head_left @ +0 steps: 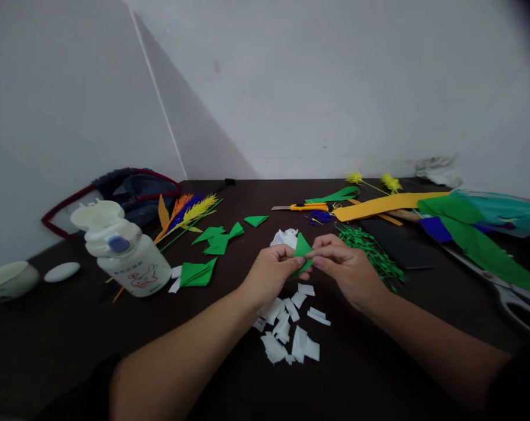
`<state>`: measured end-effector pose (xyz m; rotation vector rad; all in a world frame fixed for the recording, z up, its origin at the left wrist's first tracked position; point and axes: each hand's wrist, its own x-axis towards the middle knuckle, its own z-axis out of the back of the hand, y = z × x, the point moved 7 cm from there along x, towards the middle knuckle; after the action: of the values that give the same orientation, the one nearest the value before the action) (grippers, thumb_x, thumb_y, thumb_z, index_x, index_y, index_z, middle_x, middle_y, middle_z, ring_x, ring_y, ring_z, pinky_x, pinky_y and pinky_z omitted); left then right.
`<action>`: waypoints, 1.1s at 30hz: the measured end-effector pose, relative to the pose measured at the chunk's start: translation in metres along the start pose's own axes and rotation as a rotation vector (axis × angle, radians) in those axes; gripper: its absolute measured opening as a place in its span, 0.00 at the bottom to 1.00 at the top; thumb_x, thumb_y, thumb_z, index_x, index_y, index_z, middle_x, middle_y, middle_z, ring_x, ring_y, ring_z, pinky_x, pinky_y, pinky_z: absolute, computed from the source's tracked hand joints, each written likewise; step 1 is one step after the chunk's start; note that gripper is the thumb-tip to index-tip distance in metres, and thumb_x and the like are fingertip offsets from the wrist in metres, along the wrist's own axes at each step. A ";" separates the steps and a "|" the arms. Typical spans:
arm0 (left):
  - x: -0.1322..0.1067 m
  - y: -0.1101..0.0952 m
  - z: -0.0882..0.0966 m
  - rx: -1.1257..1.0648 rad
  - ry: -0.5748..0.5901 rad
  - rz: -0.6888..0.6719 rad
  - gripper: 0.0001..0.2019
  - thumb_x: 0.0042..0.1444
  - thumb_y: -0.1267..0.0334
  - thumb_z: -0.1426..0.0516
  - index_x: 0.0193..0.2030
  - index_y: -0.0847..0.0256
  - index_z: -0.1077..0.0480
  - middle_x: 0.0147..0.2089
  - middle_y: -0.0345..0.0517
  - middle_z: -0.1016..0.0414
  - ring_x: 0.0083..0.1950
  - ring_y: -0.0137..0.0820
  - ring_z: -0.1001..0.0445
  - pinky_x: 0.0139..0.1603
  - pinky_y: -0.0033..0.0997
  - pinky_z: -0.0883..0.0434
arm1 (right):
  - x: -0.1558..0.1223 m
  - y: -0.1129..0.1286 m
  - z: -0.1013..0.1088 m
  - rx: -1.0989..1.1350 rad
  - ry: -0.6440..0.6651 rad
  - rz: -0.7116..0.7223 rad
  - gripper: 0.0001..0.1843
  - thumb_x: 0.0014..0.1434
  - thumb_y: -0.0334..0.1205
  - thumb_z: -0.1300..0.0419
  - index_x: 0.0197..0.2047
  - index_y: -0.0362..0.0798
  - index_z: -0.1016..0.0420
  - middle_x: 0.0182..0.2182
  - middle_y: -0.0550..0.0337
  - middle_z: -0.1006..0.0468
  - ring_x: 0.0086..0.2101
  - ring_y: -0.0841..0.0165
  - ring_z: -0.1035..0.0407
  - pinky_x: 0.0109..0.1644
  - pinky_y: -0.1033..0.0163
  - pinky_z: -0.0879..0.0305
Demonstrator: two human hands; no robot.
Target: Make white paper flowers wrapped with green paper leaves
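Currently, green piece (302, 247) between left hand (268, 273), pinching it, and right hand (351, 270), pinching its right edge.

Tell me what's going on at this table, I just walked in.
A person is holding a small green piece up over the dark table, with the left hand gripping it and the fingers of the right hand pinching its near edge. White scraps lie loose below the hands. More green pieces lie to the left, near an open-lidded bottle. Beyond the hands lies a yellow utility knife, its blade out.
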<state>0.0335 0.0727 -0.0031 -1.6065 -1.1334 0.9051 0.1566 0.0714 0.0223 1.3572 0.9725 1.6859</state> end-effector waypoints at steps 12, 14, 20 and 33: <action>-0.006 0.001 -0.009 -0.080 0.078 0.047 0.09 0.44 0.67 0.39 0.29 0.69 0.33 0.27 0.44 0.28 0.27 0.28 0.27 0.34 0.30 0.33 | -0.006 -0.012 -0.010 0.271 0.070 -0.167 0.05 0.47 0.36 0.38 0.31 0.51 0.25 0.29 0.62 0.28 0.31 0.71 0.33 0.34 0.64 0.34; -0.006 0.001 -0.010 -0.043 0.096 0.042 0.09 0.44 0.66 0.39 0.31 0.70 0.32 0.27 0.45 0.28 0.28 0.27 0.28 0.35 0.30 0.33 | -0.005 -0.015 -0.009 0.267 0.053 -0.185 0.08 0.46 0.36 0.38 0.33 0.51 0.27 0.27 0.63 0.28 0.28 0.72 0.33 0.32 0.64 0.34; -0.003 -0.002 -0.009 0.114 0.105 -0.025 0.10 0.45 0.66 0.40 0.34 0.69 0.31 0.29 0.45 0.28 0.28 0.25 0.31 0.34 0.28 0.33 | 0.000 -0.010 -0.002 0.077 -0.002 -0.114 0.09 0.44 0.36 0.38 0.33 0.47 0.31 0.27 0.60 0.27 0.29 0.70 0.32 0.35 0.62 0.33; 0.001 0.003 -0.004 0.249 0.068 -0.038 0.07 0.47 0.64 0.42 0.31 0.66 0.31 0.24 0.43 0.28 0.23 0.25 0.31 0.27 0.27 0.33 | -0.003 -0.009 -0.005 -0.050 0.023 -0.121 0.07 0.47 0.37 0.41 0.32 0.48 0.30 0.25 0.62 0.26 0.28 0.69 0.31 0.34 0.61 0.35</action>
<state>0.0379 0.0720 -0.0054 -1.3976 -0.9605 0.9208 0.1530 0.0716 0.0123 1.2241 0.9989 1.6275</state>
